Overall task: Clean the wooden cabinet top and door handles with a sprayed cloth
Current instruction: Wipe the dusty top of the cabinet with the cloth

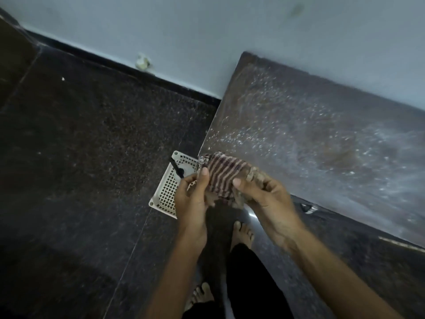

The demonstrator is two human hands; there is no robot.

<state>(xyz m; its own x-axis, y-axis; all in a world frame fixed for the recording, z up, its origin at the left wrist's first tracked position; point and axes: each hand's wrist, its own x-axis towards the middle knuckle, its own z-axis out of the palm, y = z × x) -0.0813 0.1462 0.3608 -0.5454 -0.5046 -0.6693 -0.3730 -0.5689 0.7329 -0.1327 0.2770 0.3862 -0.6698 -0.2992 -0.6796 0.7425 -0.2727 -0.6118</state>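
Observation:
A striped maroon-and-cream cloth (224, 177) is folded into a thick pad and held just off the near-left corner of the wooden cabinet top (322, 139). My left hand (192, 199) grips its left end, thumb on top. My right hand (264, 199) grips its right end, thumb pressed on the stripes. The cabinet top is dark brown and speckled with white spray droplets and smears. A metal door handle (309, 208) shows on the cabinet front, below the top's edge.
A white plastic mesh basket (169, 189) sits on the dark speckled floor beside the cabinet, holding a black-nozzled object (177, 170). My bare feet (242, 233) stand below the hands. A pale wall (207, 31) with a dark skirting runs behind.

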